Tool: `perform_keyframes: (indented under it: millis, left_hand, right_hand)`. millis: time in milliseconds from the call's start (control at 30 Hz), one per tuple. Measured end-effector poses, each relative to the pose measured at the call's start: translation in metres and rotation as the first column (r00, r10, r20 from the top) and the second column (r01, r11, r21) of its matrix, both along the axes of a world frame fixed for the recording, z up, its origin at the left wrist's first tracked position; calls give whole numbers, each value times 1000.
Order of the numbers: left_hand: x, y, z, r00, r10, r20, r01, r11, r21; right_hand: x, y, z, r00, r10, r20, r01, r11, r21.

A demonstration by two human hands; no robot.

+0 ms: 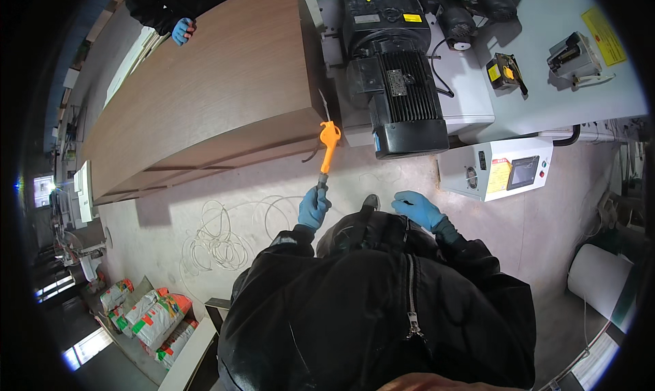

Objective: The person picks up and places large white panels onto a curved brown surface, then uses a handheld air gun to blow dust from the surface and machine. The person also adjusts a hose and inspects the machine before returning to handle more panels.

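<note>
My left hand (313, 208), in a blue glove, grips the dark lower end of an orange air blow gun (330, 140). The gun points away from me, its thin metal nozzle beside the near corner of a brown wood-grain panel (230, 79). In front of my body, to the right, hovers my right hand (419, 209), also in a blue glove with its fingers curled. A dark patch shows between those fingers, and I cannot tell if it is an object or a gap. Ahead of both hands a black finned electric motor (407, 89) juts from a machine.
Loose pale hose (220, 242) lies coiled on the floor at left. A white control box (499, 168) with a screen stands right of the motor. Stacked printed sacks (158, 317) sit at lower left. Across the panel is another person's gloved hand (183, 31).
</note>
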State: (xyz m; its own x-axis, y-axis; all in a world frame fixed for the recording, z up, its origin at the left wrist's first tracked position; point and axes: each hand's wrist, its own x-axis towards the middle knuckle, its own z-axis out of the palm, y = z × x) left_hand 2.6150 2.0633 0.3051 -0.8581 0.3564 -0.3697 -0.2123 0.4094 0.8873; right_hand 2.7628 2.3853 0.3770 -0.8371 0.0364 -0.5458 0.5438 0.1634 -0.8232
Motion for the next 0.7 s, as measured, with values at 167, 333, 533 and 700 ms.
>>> perform_keyframes:
  millis: [167, 333, 533, 700]
  left_hand:
    - [2, 17, 50, 907, -256, -333, 227, 966, -125]
    - [-2, 75, 99, 835, -464, -296, 482, 876, -13]
    - [-6, 93, 118, 936, -146, -322, 197, 971, 135]
    - [-59, 71, 112, 933, 319, -164, -263, 920, 292]
  right_hand:
    - [-2, 5, -12, 999, -37, 30, 35, 999, 38]
    - [11, 13, -28, 998, 36, -49, -31, 994, 100]
    - [38, 34, -32, 985, -147, 89, 157, 981, -115]
    - [50, 45, -49, 915, -286, 285, 355, 906, -229]
